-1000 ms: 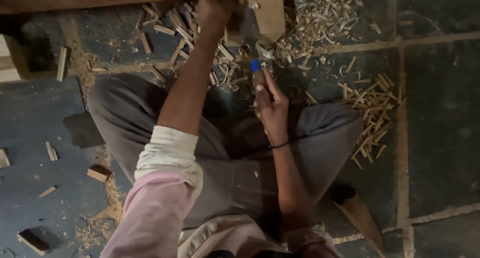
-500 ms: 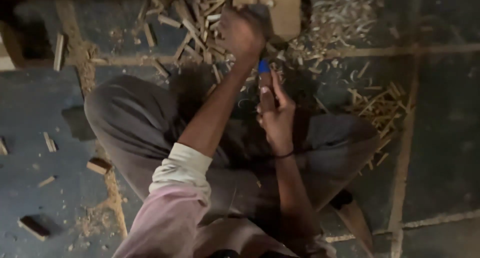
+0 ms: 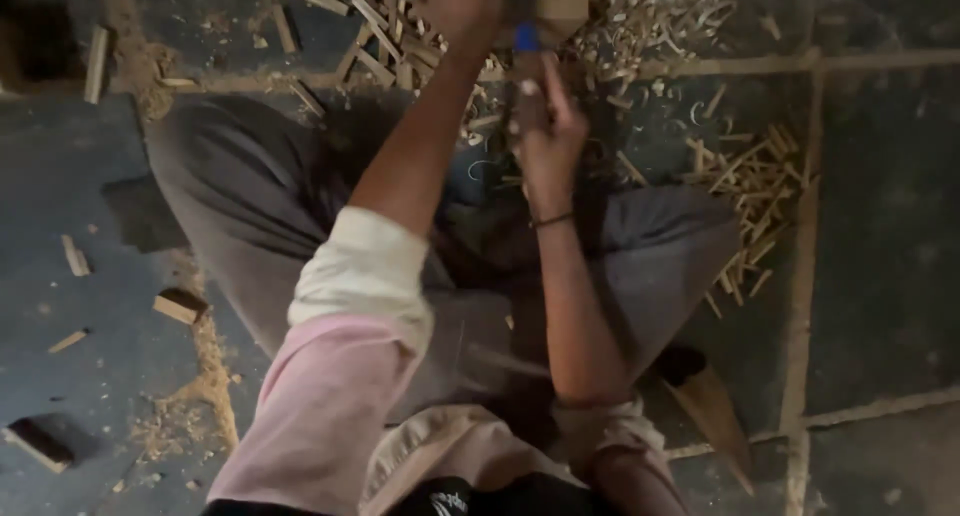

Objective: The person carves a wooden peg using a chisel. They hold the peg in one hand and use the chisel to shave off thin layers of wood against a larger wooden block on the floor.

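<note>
On the far left of the dark tiled floor (image 3: 880, 276) lie scattered offcuts: a small pale wooden block (image 3: 180, 305), thin splinters and a trail of sawdust; these keep the same spots on the floor as a second ago, though the whole view has slid downward as the head tipped. Next, the left hand (image 3: 462, 11), arm in a rolled pink and white sleeve, is now at the very top edge; a second ago it was raised and clear of the work, and it has since swung forward and down. Its fingers are curled shut, but around what I cannot tell, since blur and the frame edge hide it. Just to its right the right hand (image 3: 545, 126) grips a blue-capped wooden-handled tool (image 3: 527, 56) upright, fingers wrapped tight, tip set against the pale wooden workpiece (image 3: 562, 1) at the top edge. That hand has hardly moved, so this reads as a blow landing on a steadied tool. Farther right lies a heap of curled pale wood shavings (image 3: 660, 16) and loose thin sticks (image 3: 750, 186)
</note>
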